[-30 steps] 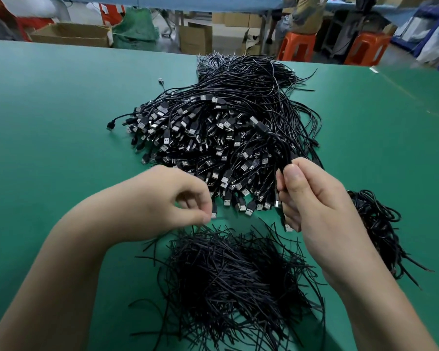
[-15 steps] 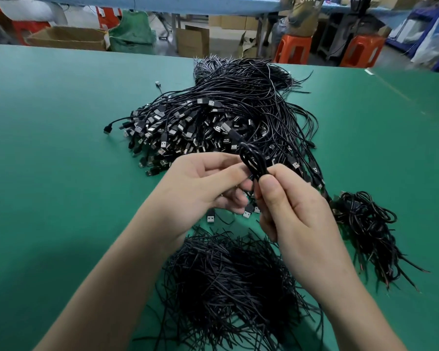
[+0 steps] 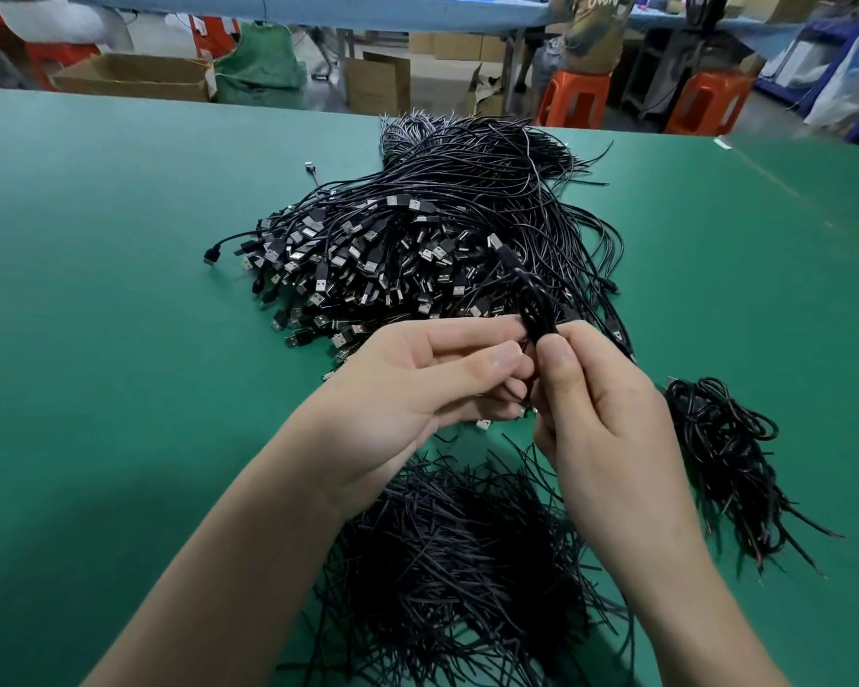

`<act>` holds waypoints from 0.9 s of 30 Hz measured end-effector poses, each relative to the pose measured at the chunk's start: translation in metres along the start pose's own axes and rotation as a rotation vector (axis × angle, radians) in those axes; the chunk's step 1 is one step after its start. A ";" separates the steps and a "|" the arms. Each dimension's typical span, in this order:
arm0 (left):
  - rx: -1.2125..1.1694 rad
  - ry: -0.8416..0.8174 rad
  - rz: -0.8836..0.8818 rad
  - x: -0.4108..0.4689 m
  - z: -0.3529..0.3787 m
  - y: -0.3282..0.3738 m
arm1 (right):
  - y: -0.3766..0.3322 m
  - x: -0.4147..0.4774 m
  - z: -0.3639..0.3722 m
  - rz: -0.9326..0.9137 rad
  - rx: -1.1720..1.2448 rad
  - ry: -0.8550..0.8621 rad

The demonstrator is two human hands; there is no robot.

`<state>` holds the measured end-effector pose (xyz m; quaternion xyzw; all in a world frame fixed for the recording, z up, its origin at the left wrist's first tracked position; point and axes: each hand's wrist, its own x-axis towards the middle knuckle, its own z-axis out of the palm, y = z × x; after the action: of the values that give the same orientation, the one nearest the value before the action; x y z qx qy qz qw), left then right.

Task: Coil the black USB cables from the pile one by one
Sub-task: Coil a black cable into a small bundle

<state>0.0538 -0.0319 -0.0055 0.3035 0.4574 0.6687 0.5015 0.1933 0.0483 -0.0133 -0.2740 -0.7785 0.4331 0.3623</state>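
A big pile of black USB cables (image 3: pixel 417 250) lies on the green table (image 3: pixel 120 290), plugs fanned toward me. Both hands meet just in front of it. My right hand (image 3: pixel 601 428) pinches a folded bundle of one black cable (image 3: pixel 534 304) between thumb and fingers; its USB plug sticks up toward the pile. My left hand (image 3: pixel 417 384) holds the same cable from the left, fingertips against the bundle. A small heap of coiled cables (image 3: pixel 730 453) lies to the right of my right wrist.
A mound of short black tie wires (image 3: pixel 457 557) sits under my forearms near the front edge. One stray plug (image 3: pixel 310 167) lies left of the pile. Beyond the table's far edge are cardboard boxes (image 3: pixel 135 76) and orange stools (image 3: pixel 574 99).
One second ago the hands were apart, the left low over the tie wires. The left hand rose and joined the right at the folded cable, which now stands higher.
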 end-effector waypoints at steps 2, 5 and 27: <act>-0.027 0.006 -0.001 0.001 0.000 -0.001 | -0.003 -0.001 0.001 -0.018 0.001 -0.014; -0.110 -0.024 -0.030 0.001 0.002 -0.004 | -0.005 -0.002 0.001 -0.032 -0.013 -0.034; 0.226 0.089 0.070 -0.002 -0.001 0.002 | -0.006 0.000 -0.007 -0.045 -0.110 -0.051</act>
<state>0.0532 -0.0337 -0.0042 0.3440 0.5409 0.6426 0.4198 0.1979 0.0489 -0.0056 -0.2647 -0.8160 0.3884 0.3366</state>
